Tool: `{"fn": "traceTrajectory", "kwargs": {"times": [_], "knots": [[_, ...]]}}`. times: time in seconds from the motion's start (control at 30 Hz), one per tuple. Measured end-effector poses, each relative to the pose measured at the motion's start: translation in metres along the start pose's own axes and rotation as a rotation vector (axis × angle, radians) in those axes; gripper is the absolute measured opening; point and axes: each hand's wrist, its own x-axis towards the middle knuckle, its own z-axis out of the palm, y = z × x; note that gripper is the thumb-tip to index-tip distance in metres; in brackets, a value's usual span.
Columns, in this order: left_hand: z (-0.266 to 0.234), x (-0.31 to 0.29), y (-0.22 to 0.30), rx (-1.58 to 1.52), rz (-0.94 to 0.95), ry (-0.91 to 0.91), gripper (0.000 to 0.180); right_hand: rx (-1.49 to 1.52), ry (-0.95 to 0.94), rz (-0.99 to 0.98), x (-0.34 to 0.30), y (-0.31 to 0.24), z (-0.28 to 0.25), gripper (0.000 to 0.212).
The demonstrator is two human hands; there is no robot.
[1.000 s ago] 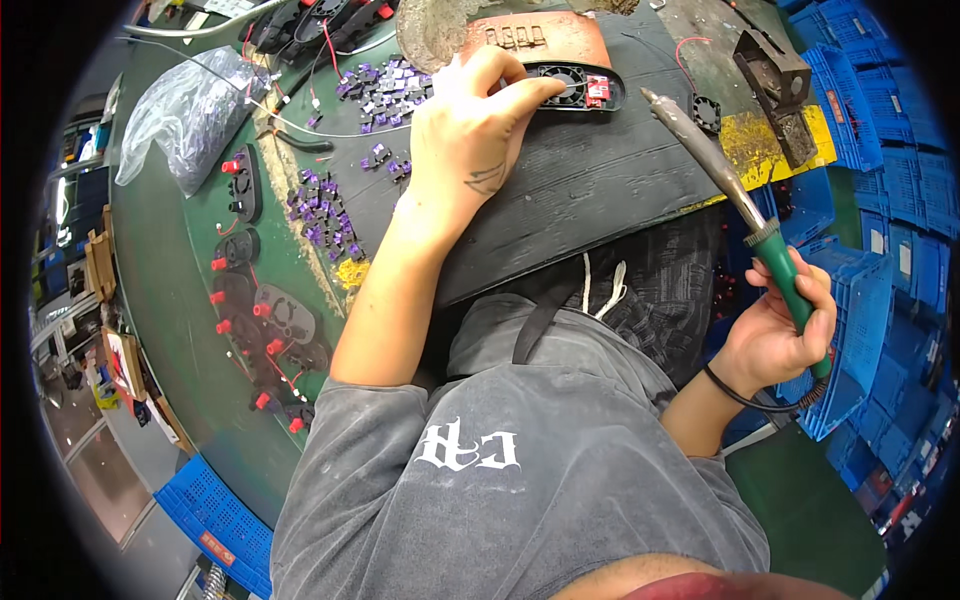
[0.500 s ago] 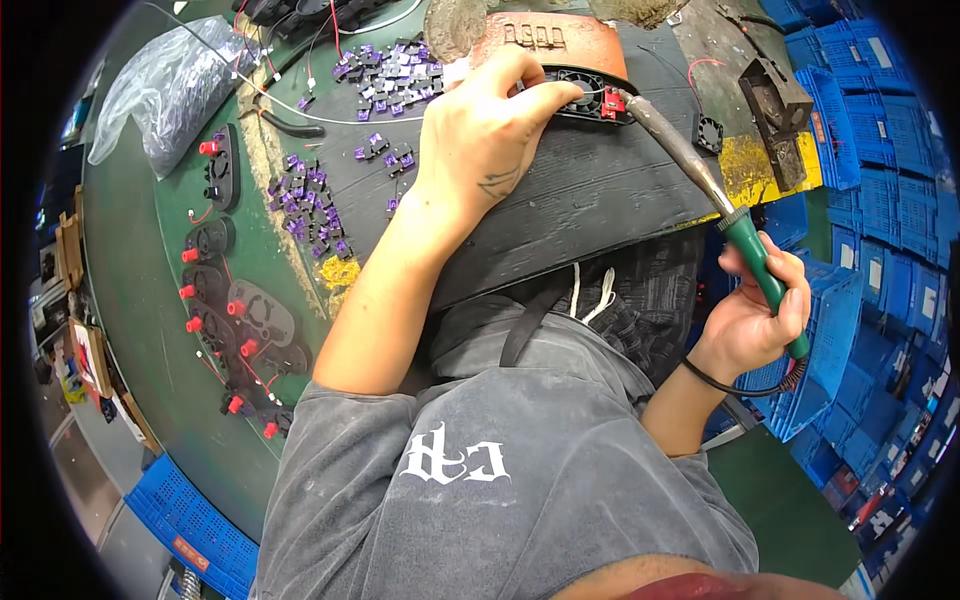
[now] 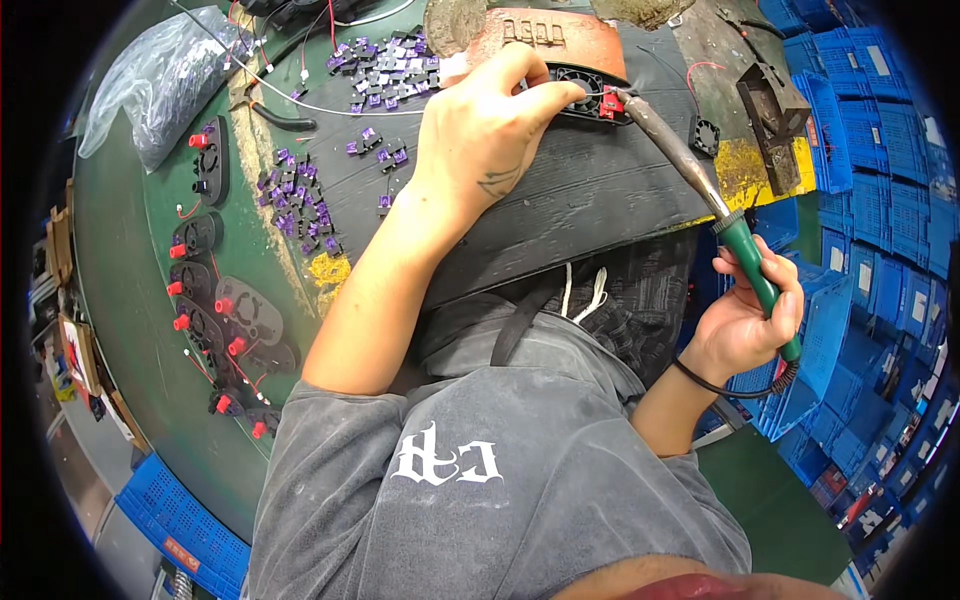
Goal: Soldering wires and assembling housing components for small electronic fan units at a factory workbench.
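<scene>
**Iron tip at the red part, wire pinched in the left hand**

Step in hand, by judgement: soldering at the red part (image 3: 610, 104). Your left hand (image 3: 480, 130) is closing thumb against fingers, apparently pinching the thin grey wire (image 3: 330, 110); the far fingertips are hiding. The black fan casing (image 3: 590, 117) is sitting just past that thumb, against the orange-brown block (image 3: 585, 45). Your right hand (image 3: 748, 310) is wrapping loosely around the green handle of the soldering iron (image 3: 728, 222), its tip meeting or nearly meeting the red part; contact is too small to confirm.

The next move is probably calling for a steady tip and a small wire feed, with your left fingers keeping off the hot barrel.

Room: bare black board (image 3: 560, 190) is lying between your 2 hands. Its front edge is running under the iron, and your right hand is hanging beyond it, close to the blue crate (image 3: 815, 330). The small fan (image 3: 705, 135) is lying just right of the barrel, limiting a rightward swing. Left of your left hand, purple-and-black parts (image 3: 380, 80) are crowding the wire.
</scene>
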Motion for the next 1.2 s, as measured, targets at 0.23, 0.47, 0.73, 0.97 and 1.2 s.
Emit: {"fn": "traceTrajectory", "kwargs": {"times": [0.23, 0.47, 0.73, 0.97, 1.2], "knots": [[-0.0016, -0.0003, 0.0010, 0.013, 0.009, -0.006, 0.020, -0.013, 0.020, -0.009, -0.0009, -0.0010, 0.0033, 0.042], [0.0017, -0.0012, -0.0003, 0.015, 0.008, -0.012, 0.021, -0.019, 0.014, -0.022, 0.0008, -0.0007, 0.0036, 0.042], [0.0003, 0.0010, 0.0009, 0.017, 0.010, 0.016, 0.020, 0.001, 0.040, -0.005, -0.0014, -0.0014, 0.0019, 0.042], [-0.0025, -0.0014, 0.0010, -0.006, -0.042, -0.001, 0.021, -0.036, 0.008, -0.024, -0.0009, -0.0040, 0.0007, 0.042], [-0.0044, -0.0013, 0.0000, -0.044, -0.038, -0.008, 0.021, -0.037, 0.040, -0.045, -0.0013, -0.0063, 0.0045, 0.041]]}}
